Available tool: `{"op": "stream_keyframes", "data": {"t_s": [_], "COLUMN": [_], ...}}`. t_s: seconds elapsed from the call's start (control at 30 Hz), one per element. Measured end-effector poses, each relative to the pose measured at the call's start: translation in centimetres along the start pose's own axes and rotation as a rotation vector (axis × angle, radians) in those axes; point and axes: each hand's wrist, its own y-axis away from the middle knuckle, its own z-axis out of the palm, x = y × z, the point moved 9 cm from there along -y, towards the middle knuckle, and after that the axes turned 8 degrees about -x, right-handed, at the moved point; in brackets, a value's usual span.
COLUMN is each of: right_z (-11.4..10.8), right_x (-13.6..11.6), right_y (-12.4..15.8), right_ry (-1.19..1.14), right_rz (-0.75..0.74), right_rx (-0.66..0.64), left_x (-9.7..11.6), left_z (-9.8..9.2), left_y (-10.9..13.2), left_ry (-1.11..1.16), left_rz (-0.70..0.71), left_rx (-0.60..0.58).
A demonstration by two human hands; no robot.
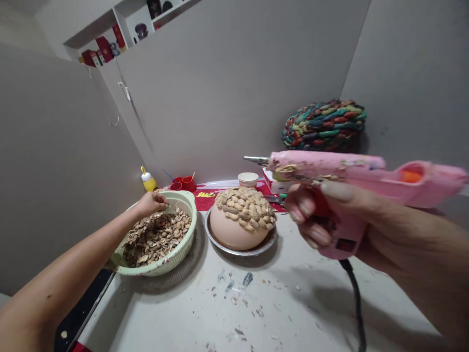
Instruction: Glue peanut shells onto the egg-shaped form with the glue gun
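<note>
My right hand (pixel 340 205) is wrapped around a pink hot glue gun (pixel 330 164) held up in the foreground, its metal nozzle pointing left and a black cord hanging down. Over the pale green basket (pixel 189 232), my left hand (pixel 154 201) has its fingers pinched together; whatever they hold is too small to make out. Peanut shells (pixel 161 237) fill much of the basket. Between the hands, a smooth peach-coloured dome (pixel 229 230) rests in a shallow metal dish (pixel 252 252). Peanut shells (pixel 249 205) cover its top and right side.
Behind the dome stand a white bowl (pixel 248 179), red cups (pixel 188 184) and a yellow bottle (pixel 148 181). Scissors (pixel 276 199) lie near the box. A multicoloured braided bundle (pixel 326 124) sits at the back right. Shell crumbs dot the white table (pixel 176 318).
</note>
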Motion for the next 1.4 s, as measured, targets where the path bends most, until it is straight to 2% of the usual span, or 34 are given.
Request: {"op": "stream_keyframes", "data": {"t_s": [0.1,0.17,0.23,0.3,0.37,0.43,0.5,0.6,0.7,0.87,0.97,1.17,1.3,1.4], "right_z": [0.1,0.8,1.6,2.3,2.9,3.5,3.7,3.0,1.9,1.2,0.9,1.4,1.6,1.5], "right_x": [1.7,2.2,2.7,2.9,2.7,2.0,1.5,1.7,2.2,2.8,3.5,4.5,5.0,5.1], "right_y": [-0.7,-0.9,-0.8,-0.6,-0.2,0.5,1.3,2.5,3.3,3.6,3.5,3.4,3.5,3.7], "right_ry": [-0.095,-0.067,-0.035,-0.028,-0.007,0.012,0.025,0.063,0.092,0.113,0.119,0.119,0.084,0.087], "right_rz": [0.050,0.017,-0.004,-0.032,-0.065,-0.107,-0.116,-0.043,-0.015,-0.020,0.055,0.173,0.206,0.210], "right_rx": [-0.024,-0.063,-0.089,-0.098,-0.110,-0.138,-0.155,-0.093,-0.027,-0.027,-0.026,-0.117,-0.121,-0.076], "left_x": [3.4,6.1,8.9,11.0,12.9,14.2,15.0,15.7,16.0,15.7,15.3,14.5,14.4,14.3], "left_z": [-0.2,1.2,3.7,7.0,10.1,12.6,14.2,15.9,17.4,19.0,19.5,20.1,20.4,20.3], "left_y": [2.9,5.4,7.9,10.2,12.0,13.0,13.4,13.0,12.5,12.0,11.8,11.4,11.6,11.6], "left_ry": [0.178,0.290,0.388,0.637,0.771,0.862,0.925,0.996,1.039,1.108,1.137,1.164,1.168,1.152], "left_rz": [0.111,0.200,0.275,0.309,0.326,0.328,0.333,0.316,0.275,0.203,0.189,0.213,0.223,0.246], "left_rx": [0.041,0.042,0.005,-0.072,-0.153,-0.195,-0.200,-0.214,-0.280,-0.381,-0.413,-0.423,-0.455,-0.447]}}
